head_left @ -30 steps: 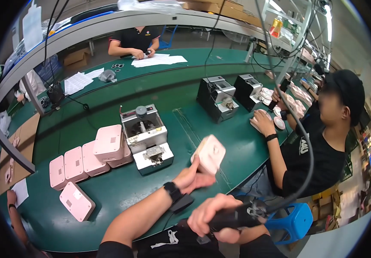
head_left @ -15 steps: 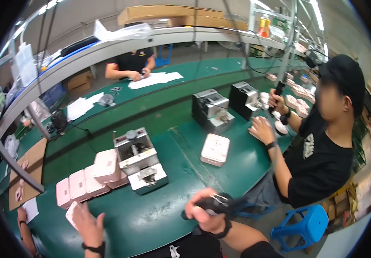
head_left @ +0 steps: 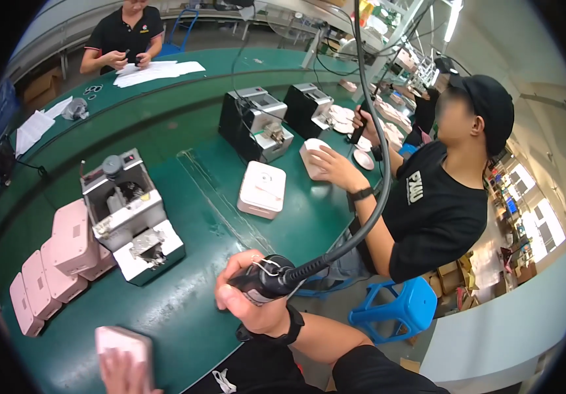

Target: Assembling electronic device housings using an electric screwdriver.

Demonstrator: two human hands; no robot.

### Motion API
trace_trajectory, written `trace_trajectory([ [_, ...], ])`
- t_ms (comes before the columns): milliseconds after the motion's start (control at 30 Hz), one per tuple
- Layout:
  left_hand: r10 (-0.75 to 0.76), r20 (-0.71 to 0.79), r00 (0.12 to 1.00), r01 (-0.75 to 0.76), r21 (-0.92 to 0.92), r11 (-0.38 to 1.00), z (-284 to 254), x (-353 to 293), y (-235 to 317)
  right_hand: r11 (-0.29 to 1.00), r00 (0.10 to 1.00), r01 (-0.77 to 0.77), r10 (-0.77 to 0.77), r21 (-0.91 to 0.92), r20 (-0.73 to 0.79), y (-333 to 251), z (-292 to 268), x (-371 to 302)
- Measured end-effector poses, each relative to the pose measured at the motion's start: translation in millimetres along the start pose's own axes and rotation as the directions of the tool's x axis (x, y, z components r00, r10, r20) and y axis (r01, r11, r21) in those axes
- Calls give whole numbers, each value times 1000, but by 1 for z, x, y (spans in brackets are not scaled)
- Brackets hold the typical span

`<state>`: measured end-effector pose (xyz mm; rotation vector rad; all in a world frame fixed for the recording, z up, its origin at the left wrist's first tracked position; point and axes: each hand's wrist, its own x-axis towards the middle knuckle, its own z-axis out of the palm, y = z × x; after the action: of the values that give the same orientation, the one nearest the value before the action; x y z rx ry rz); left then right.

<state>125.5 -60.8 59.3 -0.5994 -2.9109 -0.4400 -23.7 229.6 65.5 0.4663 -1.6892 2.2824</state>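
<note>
Moved: left grip, onto pink box | pinch unclear | right grip: clasping tool

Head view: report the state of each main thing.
Left hand: fingers on the near pink box, grip unclear
Right hand: closed around the electric screwdriver
electric screwdriver: held, cord attached
Middle pink box: lying flat, unheld
Row of pink boxes: one stacked on top
Nearest screw feeder: upright, power unclear
Blue plastic stool: upright, unoccupied
</note>
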Motion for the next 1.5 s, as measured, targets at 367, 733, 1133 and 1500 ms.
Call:
trace_trajectory([
  [367,169,65,983,-153,-206,967,18,92,-8,998,991,-5,-3,61,132,-44,31,62],
  [733,-6,95,995,58,-548,834,34,78,-35,995,968,71,-50,-76,247,-17,98,124],
  [1133,-15,35,999,33,-583,812,31,78,-50,994,946,-113,109,-6,305,-29,76,103],
  [1500,-36,19,999,40,-579,815,32,78,-44,986,948,-158,168,-57,270,-3,68,94],
])
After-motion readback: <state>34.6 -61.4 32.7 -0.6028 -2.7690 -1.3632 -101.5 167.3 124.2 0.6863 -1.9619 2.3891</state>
